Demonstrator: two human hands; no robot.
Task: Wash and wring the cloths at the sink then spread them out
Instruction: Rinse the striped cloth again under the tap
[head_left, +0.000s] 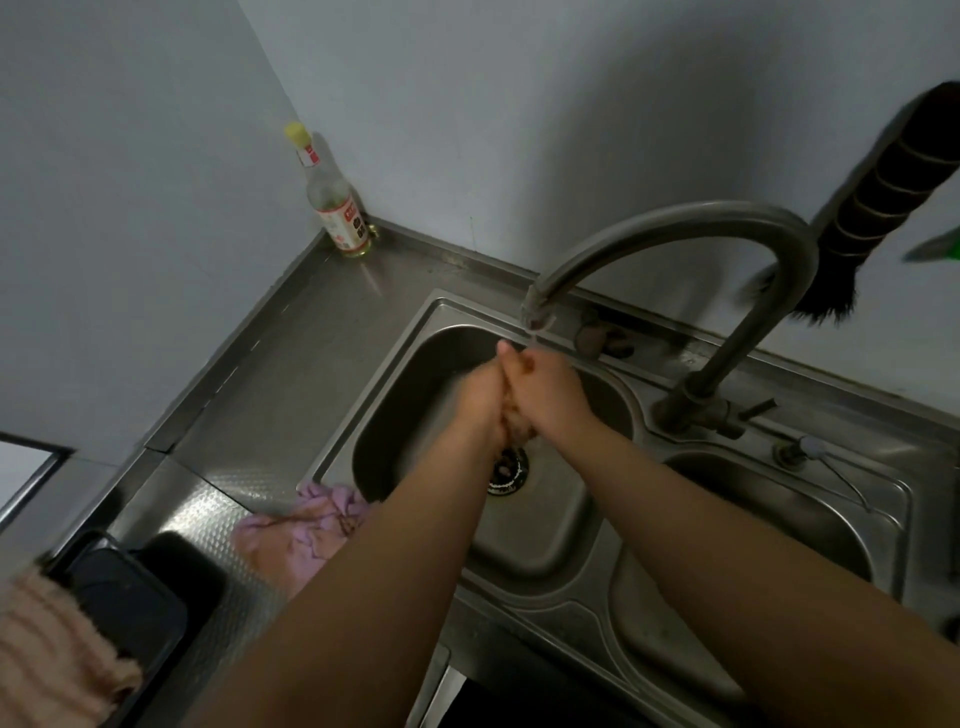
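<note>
My left hand (480, 397) and my right hand (545, 395) are pressed together over the left sink basin (395, 395), right under the tap spout (537, 306), where water runs. Between them they grip a small wet cloth (519, 427); only a brownish bit of it shows below the palms. A pink cloth (301, 525) lies crumpled on the steel counter at the basin's left front corner, partly under my left forearm. The drain strainer (506, 470) shows below the hands.
A curved steel faucet (727, 312) stands between the two basins; the right basin (779, 519) has a plug chain. A glass bottle (335, 202) stands in the back corner. A dark brush (883, 208) hangs on the wall. A black tray (130, 587) and knitted fabric (52, 644) lie at lower left.
</note>
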